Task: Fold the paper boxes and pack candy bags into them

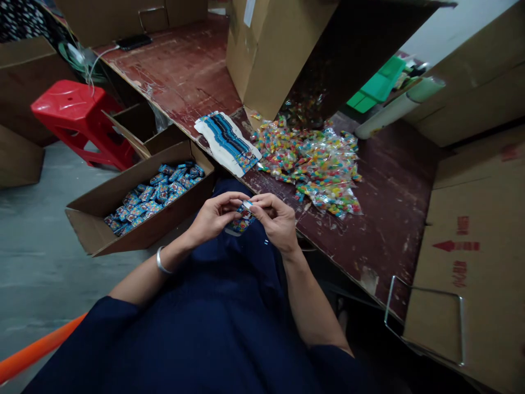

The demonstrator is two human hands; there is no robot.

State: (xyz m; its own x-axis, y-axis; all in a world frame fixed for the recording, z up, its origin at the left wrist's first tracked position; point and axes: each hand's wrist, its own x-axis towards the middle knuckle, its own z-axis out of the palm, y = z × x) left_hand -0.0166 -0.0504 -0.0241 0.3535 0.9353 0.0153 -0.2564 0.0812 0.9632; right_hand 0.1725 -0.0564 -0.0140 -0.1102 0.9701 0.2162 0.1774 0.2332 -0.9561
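Note:
Over my lap, my left hand point(213, 218) and my right hand point(275, 219) together pinch a small blue printed packet point(243, 220), its white top edge between the fingertips. On the dark red table point(385, 208) just beyond lies a heap of clear bags of coloured candy point(315, 161). A fanned stack of flat blue-and-white packet cards point(227, 141) rests at the table's near edge. To my left, an open cardboard box point(123, 230) holds several finished blue packets point(153, 194).
A large tipped carton point(270, 49) spills candy bags onto the table. Cardboard boxes point(471, 246) stand at right, with a metal wire handle point(426, 323). A red plastic stool point(77, 117) sits on the grey floor at left. A phone point(133, 41) lies at the far table end.

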